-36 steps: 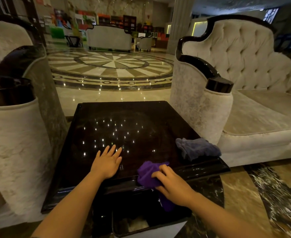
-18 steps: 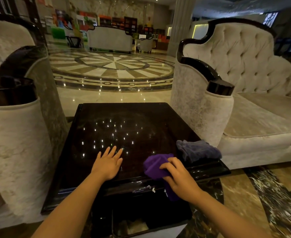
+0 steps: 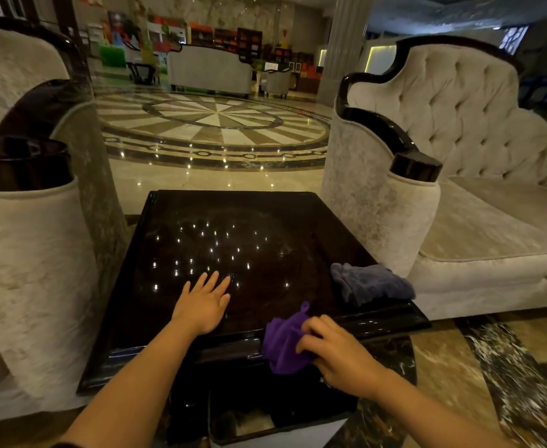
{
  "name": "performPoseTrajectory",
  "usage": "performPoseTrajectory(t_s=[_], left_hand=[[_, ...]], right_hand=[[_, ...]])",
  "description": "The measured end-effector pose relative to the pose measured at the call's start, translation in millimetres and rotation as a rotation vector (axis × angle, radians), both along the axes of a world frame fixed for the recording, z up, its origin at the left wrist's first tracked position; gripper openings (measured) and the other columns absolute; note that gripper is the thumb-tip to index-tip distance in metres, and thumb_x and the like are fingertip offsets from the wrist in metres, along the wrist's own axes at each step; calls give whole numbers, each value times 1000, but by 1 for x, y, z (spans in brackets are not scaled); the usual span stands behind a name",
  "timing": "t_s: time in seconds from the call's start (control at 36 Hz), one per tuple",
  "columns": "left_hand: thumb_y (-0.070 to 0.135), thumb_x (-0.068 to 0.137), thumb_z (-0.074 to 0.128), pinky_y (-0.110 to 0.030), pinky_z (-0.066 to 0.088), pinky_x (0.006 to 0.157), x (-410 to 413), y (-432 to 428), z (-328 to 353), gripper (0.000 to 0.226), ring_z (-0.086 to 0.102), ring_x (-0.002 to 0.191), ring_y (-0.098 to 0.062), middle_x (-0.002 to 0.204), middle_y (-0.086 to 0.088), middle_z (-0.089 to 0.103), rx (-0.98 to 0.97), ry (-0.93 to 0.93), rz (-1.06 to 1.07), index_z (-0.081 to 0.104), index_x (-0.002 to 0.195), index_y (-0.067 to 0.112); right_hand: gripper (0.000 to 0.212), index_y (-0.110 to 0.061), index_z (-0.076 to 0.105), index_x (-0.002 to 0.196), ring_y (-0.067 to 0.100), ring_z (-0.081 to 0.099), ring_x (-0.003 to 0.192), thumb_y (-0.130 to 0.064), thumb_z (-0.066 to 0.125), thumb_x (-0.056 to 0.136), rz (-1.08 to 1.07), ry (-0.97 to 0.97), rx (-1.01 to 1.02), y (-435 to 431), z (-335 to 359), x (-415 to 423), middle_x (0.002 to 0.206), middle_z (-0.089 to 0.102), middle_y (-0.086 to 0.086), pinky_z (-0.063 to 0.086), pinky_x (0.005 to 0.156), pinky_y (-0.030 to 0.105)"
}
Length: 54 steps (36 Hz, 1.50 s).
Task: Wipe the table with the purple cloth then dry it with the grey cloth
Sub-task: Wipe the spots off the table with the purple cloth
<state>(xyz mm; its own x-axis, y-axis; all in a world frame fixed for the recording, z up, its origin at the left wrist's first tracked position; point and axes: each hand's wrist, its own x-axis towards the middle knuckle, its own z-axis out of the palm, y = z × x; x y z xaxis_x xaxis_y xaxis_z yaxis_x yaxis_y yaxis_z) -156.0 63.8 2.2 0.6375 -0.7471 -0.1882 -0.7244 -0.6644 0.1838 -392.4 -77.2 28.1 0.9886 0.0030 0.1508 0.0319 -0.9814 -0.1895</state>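
Bracing flat on the dark table (image 3: pixel 201 208), the left hand (image 3: pixel 205 303) is open and empty, likely steadying; right hand (image 3: pixel 336 349), grip closed on the purple cloth (image 3: pixel 283 344) at the near edge; grey cloth (image 3: pixel 370 282) waits right.

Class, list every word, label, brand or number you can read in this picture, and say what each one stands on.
None can be read.
Colourful posters and shelves at the far wall: any lettering is too small and blurred.
The table, purple cloth and grey cloth show no print.
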Motion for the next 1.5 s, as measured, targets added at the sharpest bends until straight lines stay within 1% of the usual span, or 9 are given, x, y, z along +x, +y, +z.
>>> performPoseTrajectory(t_s=[0.08,0.17,0.31,0.42,0.78,1.19,1.36,1.44,1.5], left_hand=[[40,100,13,-45,0,118,0,0,0,52,-7,146,-23,159,-2,-4,8,3,1,2,148,25],[39,100,13,-46,0,118,0,0,2,52,-7,146,-23,159,-3,-4,17,10,-2,1,148,25],[41,100,15,-45,0,118,6,-2,5,52,-7,146,-23,159,-2,-6,45,26,-18,0,148,27],[41,100,15,-44,1,118,16,-6,9,52,-8,146,-22,159,-3,-6,24,20,-2,-1,148,28],[46,98,14,-44,2,118,78,-60,6,55,-7,146,-22,159,-1,-6,12,-67,26,-4,147,29],[47,98,15,-42,-3,118,126,-92,-6,54,-11,146,-18,159,2,-8,33,-30,57,-2,147,33],[49,97,14,-41,-5,118,128,-93,-10,54,-12,145,-16,158,4,-8,24,-39,59,-2,146,35],[49,97,15,-41,-5,118,128,-93,-10,53,-12,145,-16,158,5,-9,22,-34,61,-2,146,36],[48,98,15,-41,-6,118,127,-93,-10,53,-13,145,-16,158,4,-9,24,-36,62,-3,146,35]], right_hand=[[26,-12,56,103,19,44,110,-2,56,78,-95,-111,125,-1,7,-1,119,48,7,40,92,26],[25,-11,54,104,15,42,113,-3,57,81,-143,-97,202,-5,12,0,120,44,4,39,96,24],[23,-14,56,104,11,42,109,-6,60,83,-192,-132,280,-15,26,12,112,41,-3,32,95,16],[24,-16,58,105,9,43,101,-7,61,83,-268,-201,329,-29,44,32,107,39,-6,31,84,7],[33,-9,53,122,29,43,117,-7,51,90,-511,-267,149,-141,62,138,127,47,15,36,100,33],[27,-7,56,113,39,49,112,-2,49,88,-728,-172,129,-254,18,210,121,57,22,41,97,44],[30,-7,52,122,36,45,118,-10,41,94,-770,-84,55,-266,-8,225,132,48,20,39,99,42],[36,-9,39,132,35,44,121,-15,36,96,-744,-9,-14,-269,-16,225,140,43,17,36,101,41],[43,-12,27,139,34,38,129,-26,30,98,-731,77,-45,-269,-18,224,150,29,15,32,106,42]])
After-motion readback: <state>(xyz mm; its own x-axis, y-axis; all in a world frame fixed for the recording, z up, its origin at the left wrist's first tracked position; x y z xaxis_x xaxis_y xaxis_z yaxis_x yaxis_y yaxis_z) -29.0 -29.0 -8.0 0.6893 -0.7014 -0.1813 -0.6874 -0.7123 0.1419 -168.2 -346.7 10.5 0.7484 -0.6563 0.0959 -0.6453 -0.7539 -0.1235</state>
